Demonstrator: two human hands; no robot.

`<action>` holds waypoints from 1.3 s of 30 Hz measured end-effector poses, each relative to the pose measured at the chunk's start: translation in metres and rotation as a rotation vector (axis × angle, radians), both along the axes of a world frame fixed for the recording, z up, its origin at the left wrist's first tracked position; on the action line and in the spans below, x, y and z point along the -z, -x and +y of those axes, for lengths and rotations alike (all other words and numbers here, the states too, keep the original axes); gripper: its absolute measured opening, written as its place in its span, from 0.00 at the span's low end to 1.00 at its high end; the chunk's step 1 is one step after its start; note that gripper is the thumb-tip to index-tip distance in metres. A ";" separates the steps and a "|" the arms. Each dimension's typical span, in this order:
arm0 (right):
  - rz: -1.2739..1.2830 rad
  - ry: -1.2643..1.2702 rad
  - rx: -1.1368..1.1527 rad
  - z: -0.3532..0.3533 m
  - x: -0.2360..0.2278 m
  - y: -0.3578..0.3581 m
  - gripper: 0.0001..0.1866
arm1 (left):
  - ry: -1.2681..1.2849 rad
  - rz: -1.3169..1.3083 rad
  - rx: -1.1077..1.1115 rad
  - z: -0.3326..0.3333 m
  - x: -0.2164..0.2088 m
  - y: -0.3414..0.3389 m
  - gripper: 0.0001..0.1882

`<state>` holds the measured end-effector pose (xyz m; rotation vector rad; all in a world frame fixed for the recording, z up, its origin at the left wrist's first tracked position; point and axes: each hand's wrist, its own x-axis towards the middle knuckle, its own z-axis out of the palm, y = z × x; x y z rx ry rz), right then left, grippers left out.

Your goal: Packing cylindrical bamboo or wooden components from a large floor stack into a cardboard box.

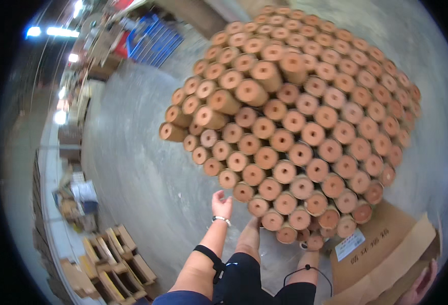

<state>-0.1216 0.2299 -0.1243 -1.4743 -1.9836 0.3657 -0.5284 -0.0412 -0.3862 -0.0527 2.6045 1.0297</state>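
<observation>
My left hand (222,205) is held out beside the front left edge of a large pack of upright cylinders (285,172). Its fingers are loosely apart with nothing in them. The cylinders have brown sides and round, orange-pink tops, each with a small hole in the middle. Several at the left and back, like this one (251,92), stand higher than those around them. At the lower right, my right hand (425,284) grips the edge of an open cardboard box (369,244), which leans against the nearest cylinders. What lies inside the box is hidden.
Wooden pallets (117,262) are stacked at the lower left on the grey floor (132,152). A blue wire crate (155,40) stands at the far left. Cardboard and papers (81,193) lie along the left side. My legs are close to the front row of cylinders.
</observation>
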 end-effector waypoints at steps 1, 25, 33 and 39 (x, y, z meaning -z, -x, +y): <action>0.147 0.067 -0.120 -0.004 0.000 0.037 0.11 | 0.017 0.046 -0.045 -0.021 0.007 0.028 0.22; -0.842 -0.296 -1.437 -0.152 0.218 0.803 0.40 | -0.184 0.362 -0.071 -0.044 0.073 0.347 0.56; -1.002 -0.489 -1.410 -0.154 0.267 0.819 0.29 | -0.274 0.367 -0.069 -0.032 0.081 0.358 0.56; -0.851 -0.480 -1.490 -0.144 0.263 0.809 0.22 | -0.357 0.387 -0.125 -0.028 0.087 0.368 0.49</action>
